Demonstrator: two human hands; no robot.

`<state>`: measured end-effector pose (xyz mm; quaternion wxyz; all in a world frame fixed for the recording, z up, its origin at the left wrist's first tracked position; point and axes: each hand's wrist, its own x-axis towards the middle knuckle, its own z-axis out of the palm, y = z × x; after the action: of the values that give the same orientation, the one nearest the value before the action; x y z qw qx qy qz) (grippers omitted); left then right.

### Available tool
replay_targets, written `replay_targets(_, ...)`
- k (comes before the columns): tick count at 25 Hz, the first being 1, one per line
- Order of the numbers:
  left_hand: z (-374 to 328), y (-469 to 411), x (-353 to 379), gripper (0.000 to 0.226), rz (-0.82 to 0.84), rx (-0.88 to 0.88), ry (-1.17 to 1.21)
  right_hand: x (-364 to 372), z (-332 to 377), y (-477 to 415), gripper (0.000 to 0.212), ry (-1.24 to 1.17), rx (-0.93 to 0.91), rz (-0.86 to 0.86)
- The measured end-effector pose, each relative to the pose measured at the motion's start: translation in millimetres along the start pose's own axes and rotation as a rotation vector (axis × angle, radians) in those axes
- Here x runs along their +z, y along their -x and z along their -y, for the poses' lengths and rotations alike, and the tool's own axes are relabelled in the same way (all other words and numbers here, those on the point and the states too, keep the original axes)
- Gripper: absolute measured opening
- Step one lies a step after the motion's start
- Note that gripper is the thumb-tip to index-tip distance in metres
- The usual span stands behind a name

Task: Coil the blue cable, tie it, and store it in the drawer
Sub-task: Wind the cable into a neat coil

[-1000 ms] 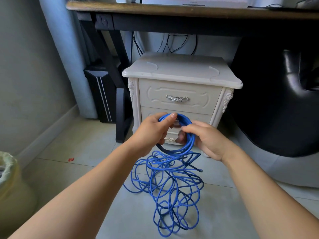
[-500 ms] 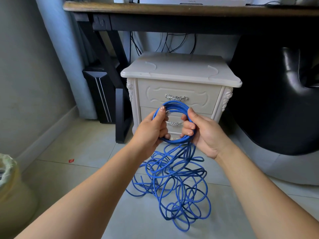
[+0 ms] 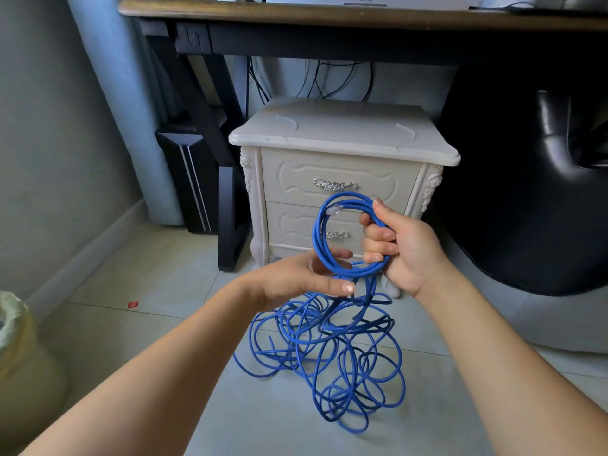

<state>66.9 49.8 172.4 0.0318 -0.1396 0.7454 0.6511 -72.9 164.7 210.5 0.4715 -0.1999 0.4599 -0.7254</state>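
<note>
a person coils a blue cable [image 3: 318,240] in front of a white nightstand [image 3: 342,133] under a desk, a lined bin [image 3: 19,357] at the far left edge of the floor [image 3: 164,291]. the left hand [image 3: 296,281], fingers straight and spread, touches the lower left of the coil and curls round nothing. the coil, a few turns wide, hangs upright in the air before the nightstand's lower drawer, with a clear plug [image 3: 335,210] showing at its top left. the right hand [image 3: 404,251] grips the coil's right side, fingers curled round the bundled turns. below both hands most of the cable lies in a loose, overlapping tangle on the floor tiles just ahead of the nightstand's front edge. the coiling step looks early. the next move likely calls for the left hand to draw up slack from the heap and lay another turn into the right hand's grip without snagging. both drawers, including the top drawer [image 3: 335,174], are closed; no tie is visible.
</note>
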Motion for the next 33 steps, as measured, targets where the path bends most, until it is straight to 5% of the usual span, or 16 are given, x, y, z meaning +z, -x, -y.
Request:
replay_targets(4, 18.3, -12.3, 20.1, 0.056, -0.154, -0.121, -0.705, -4.1, 8.1, 2.9, 0.035, -0.088, 0.031, 0.011)
replay_targets(7, 26.3, -23.7, 27.0, 0.023, -0.297, -0.067, -0.918, -6.5, 11.7, 6.3, 0.035, -0.088, 0.030, 0.012)
replay_targets(10, 22.7, -23.6, 10.8, 0.040, -0.306, -0.052, -0.790, -13.5, 21.0, 11.3, 0.035, -0.063, 0.004, -0.037)
replay_targets(14, 19.6, -13.6, -2.4, 0.030, -0.326, -0.068, -0.416, -22.0, 23.2, 13.1, 0.034, 0.124, -0.048, -0.108)
replay_targets(20, 6.8, -10.1, -18.1, 0.026, -0.525, -0.005, 0.456, -29.4, -4.4, 9.1, 0.033, 0.806, -0.060, -0.196)
replay_targets(24, 9.0, -5.5, -21.5, 0.025, -0.507, -0.065, 0.332, -25.9, -7.0, 8.6, 0.033, 0.737, -0.064, -0.244)
replay_targets(29, 15.8, -5.0, -14.5, 0.013, -0.541, -0.271, -0.038, -18.1, 11.7, 11.1, 0.034, 0.169, -0.090, -0.240)
replay_targets(33, 28.8, -10.9, -4.5, 0.107, -0.412, -0.377, -0.495, -11.2, 23.7, 15.5, 0.035, -0.020, -0.071, -0.150)
